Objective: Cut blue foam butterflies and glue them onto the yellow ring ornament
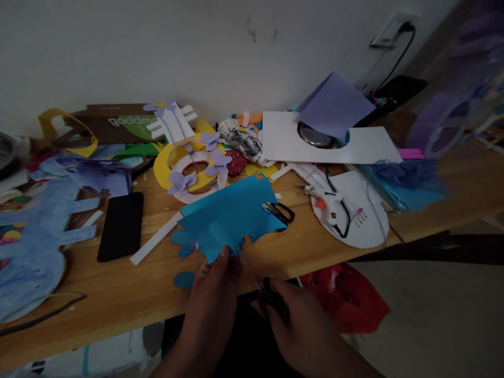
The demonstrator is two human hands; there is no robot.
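My left hand [218, 286] pinches the near edge of a folded sheet of blue paper [232, 212], held above the front of the wooden table. In my right hand [293, 310] is a pair of scissors [272, 299] with dark handles; the blades point up and left to the paper's cut, notched lower edge. Whether the blades are parted is hard to make out. Blue cut-out pieces, one of them an oval [184, 280], lie on the table left of the sheet. A second pair of scissors [284, 212] with black handles rests partly under the paper's right side.
A black phone [121, 226] and a white strip [156, 239] lie to the left. A glue gun [328, 203] sits on a white disc [366, 220] at right. Paper crafts and a white board [279, 136] crowd the wall. Something red [346, 296] is below the table edge.
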